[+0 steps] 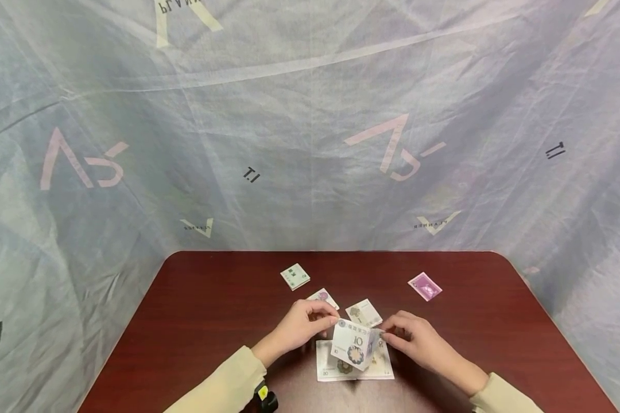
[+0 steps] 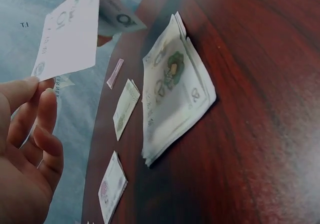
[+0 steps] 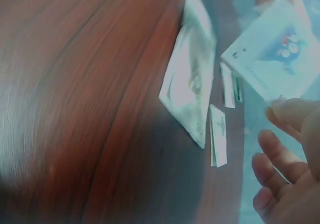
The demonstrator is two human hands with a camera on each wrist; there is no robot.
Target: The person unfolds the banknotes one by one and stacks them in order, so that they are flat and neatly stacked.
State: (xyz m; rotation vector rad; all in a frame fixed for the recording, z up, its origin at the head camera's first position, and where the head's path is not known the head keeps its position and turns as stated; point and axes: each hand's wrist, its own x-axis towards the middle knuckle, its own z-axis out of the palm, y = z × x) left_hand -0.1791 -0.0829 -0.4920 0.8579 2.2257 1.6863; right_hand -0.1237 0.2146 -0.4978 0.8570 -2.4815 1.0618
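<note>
Between both hands a ten-unit banknote (image 1: 347, 339), creased across its middle, is held up over the table. My left hand (image 1: 301, 326) pinches its upper left corner between thumb and finger. On the other side my right hand (image 1: 415, 339) pinches the opposite edge, its thumb pressed to the paper in the right wrist view. Below the creased note lies a small stack of flat banknotes (image 1: 326, 367), its edges slightly uneven in the left wrist view (image 2: 170, 103).
Beyond the hands lie folded notes: a greenish one (image 1: 295, 276), a purple-printed one (image 1: 324, 297) and a yellowish-green one (image 1: 364, 313). A magenta note (image 1: 425, 286) lies farther right. Grey cloth (image 1: 310, 143) hangs behind the dark red table (image 1: 212, 304).
</note>
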